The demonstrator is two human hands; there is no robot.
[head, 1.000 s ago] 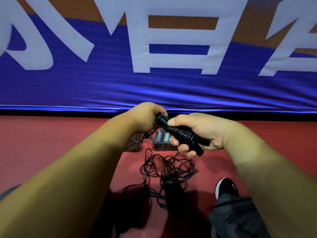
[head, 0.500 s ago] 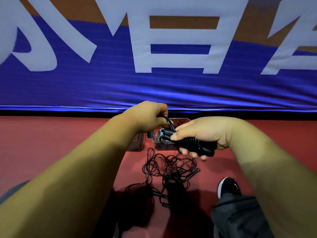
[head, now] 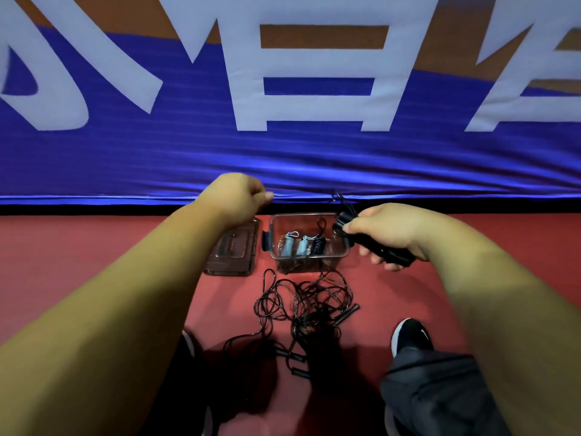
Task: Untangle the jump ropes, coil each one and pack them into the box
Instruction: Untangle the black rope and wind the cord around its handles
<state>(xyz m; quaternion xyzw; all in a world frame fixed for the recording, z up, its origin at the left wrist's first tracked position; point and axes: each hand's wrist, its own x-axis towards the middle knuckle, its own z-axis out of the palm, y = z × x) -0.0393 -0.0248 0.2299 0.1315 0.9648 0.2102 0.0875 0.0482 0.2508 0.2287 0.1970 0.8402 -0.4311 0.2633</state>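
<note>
Our right hand [head: 393, 231] grips the black coiled jump rope [head: 390, 253], our left hand [head: 235, 196] is a fist we cannot read, and the rope's loose ends at twelve o'clock may unravel.

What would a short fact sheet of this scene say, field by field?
Right hand: grips a coiled black rope
Left hand: curled, nothing visible in it
Box: open, three coiled ropes inside
Lid: on floor, left of box
Tangle: black ropes on floor, nearer than box
</note>
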